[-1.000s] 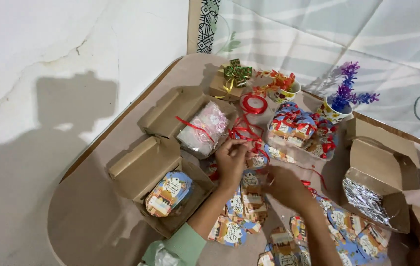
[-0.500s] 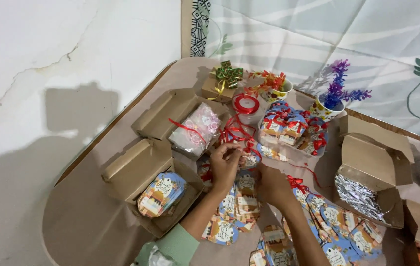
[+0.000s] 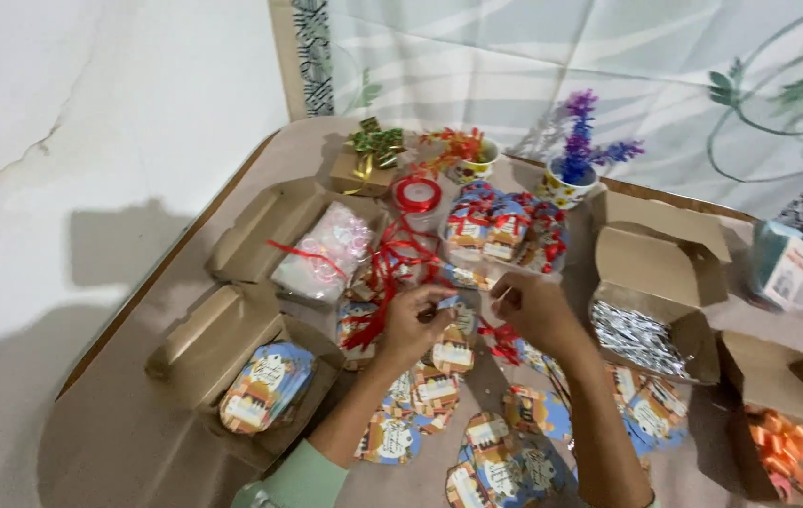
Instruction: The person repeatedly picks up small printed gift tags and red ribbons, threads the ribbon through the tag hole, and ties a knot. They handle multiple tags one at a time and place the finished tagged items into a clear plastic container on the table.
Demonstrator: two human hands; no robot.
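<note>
- The white wall point(image 3: 91, 103) fills the left side, with a thin crack running across it; a pale patterned curtain point(image 3: 608, 66) hangs behind the far edge.
- The table point(image 3: 119, 433) is covered in plain beige, and its brown rim shows along the left side.
- Open cardboard boxes stand around the work: one with shredded silver filling point(image 3: 641, 334) on the right, one holding a clear bag point(image 3: 326, 249) with a red ribbon, and one near the left corner holding a printed card pack point(image 3: 265, 386).
- A box with orange bows point(image 3: 782, 452) is cut off at the lower right corner.
- Printed paper tags point(image 3: 439, 390) lie scattered beneath the forearms.
- A red ribbon spool point(image 3: 417, 193) sits near two small pots, one with a purple flower sprig point(image 3: 580, 150).
- The left hand point(image 3: 411, 325) and right hand point(image 3: 533, 306) meet above the tags, both pinched on a small tag point(image 3: 448, 303) held between them.
- What the right fingertips grip is too small to make out clearly; a thin pale strand seems to show there.
</note>
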